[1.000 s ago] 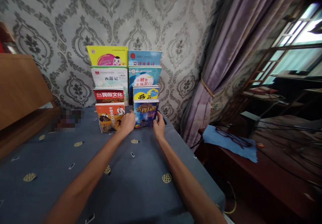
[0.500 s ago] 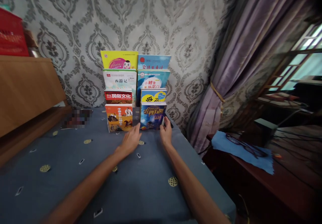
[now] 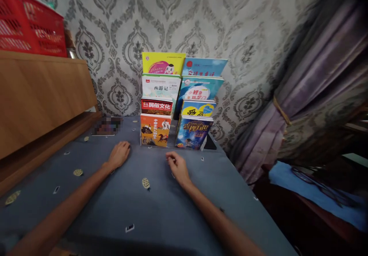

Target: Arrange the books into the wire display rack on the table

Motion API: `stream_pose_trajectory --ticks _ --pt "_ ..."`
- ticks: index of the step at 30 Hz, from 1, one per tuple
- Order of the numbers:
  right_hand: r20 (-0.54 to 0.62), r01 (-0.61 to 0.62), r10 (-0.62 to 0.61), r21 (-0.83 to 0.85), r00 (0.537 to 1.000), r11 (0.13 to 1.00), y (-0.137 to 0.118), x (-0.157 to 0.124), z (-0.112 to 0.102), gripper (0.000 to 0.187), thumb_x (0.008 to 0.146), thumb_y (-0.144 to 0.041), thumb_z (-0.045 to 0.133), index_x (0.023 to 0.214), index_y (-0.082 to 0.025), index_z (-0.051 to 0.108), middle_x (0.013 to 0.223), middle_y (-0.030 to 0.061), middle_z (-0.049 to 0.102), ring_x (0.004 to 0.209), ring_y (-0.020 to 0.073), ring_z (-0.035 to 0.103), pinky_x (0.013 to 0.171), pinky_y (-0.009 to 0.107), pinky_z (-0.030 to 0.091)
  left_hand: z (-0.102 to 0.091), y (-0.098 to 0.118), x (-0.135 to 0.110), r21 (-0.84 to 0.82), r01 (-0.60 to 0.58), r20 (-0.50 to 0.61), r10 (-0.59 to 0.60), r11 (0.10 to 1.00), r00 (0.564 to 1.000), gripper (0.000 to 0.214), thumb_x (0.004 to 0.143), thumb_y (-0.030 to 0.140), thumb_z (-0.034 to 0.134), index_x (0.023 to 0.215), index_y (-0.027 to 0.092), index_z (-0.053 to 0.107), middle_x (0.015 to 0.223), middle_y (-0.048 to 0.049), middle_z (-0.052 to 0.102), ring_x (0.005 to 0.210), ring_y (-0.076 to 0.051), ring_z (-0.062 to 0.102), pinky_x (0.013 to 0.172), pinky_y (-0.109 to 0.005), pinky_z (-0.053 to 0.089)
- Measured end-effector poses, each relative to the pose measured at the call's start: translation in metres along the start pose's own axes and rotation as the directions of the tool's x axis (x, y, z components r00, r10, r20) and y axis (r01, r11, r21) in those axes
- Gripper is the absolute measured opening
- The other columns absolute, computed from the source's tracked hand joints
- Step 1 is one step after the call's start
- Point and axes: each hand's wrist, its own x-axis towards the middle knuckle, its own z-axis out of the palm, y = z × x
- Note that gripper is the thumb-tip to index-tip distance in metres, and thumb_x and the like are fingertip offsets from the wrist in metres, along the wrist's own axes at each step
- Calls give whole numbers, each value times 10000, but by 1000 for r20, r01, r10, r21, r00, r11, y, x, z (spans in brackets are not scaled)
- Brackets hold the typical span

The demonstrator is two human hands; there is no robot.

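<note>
My left hand (image 3: 119, 155) rests palm down near the cloth, its fingers slightly bent, holding nothing. To its right, apart from it, stands an orange book (image 3: 155, 130) at the front of the left column. My right hand (image 3: 178, 168) hovers or rests before the dark blue book (image 3: 193, 134), fingers loosely curled, thumb apart and nothing held. Behind these rise a red book (image 3: 156, 106), a white book (image 3: 161, 86) and a yellow book (image 3: 163, 61). In the right column are a yellow-and-blue book (image 3: 198, 108), a teal book (image 3: 201, 87) and a blue book (image 3: 205, 66).
A dark blue patterned cloth (image 3: 161, 210) covers the table. Left are a wooden cabinet (image 3: 43, 99) with a red basket (image 3: 48, 30) on top and a partly blurred flat item (image 3: 107, 127). A dark flat object (image 3: 211, 144) lies behind the books; a purple curtain (image 3: 316, 83) hangs right.
Both hands have come away from the dark blue book, moving left and towards me. The left is now left of the orange book. The view has turned left.
</note>
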Motion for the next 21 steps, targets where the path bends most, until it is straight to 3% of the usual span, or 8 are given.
stream_pose_trajectory --ticks 4,7,14,21 --pt "191 56 -47 -45 980 997 -20 -7 48 232 849 -133 496 939 -212 695 909 40 713 840 188 656 740 287 501 -3 -42 25 89 211 -48 -207 974 977 381 938 230 430 1273 103 560 1438 -232 504 1351 -348 462 1100 -535 388" --pt "294 115 -76 -116 953 987 -26 -12 68 244 838 -77 512 921 -203 704 871 35 699 796 176 640 754 285 489 3 -65 41 122 340 -70 -334 932 940 511 934 281 442 1385 42 471 1537 -280 384 1447 -389 344 1126 -590 340" --pt "339 147 -86 -160 937 976 -30 -15 65 265 862 -42 506 964 -179 708 901 58 696 844 188 643 813 297 490 22 -91 68 154 467 -44 -466 871 884 652 966 444 365 1453 12 417 1505 -311 425 1447 -422 350 1097 -638 344" --pt "362 188 -107 -195 926 963 -27 -18 67 254 874 -50 511 979 -171 708 895 66 685 873 203 640 835 313 495 17 -97 71 205 376 -18 -381 904 924 511 968 317 316 1304 24 564 1336 -319 573 1268 -399 537 1021 -628 405"
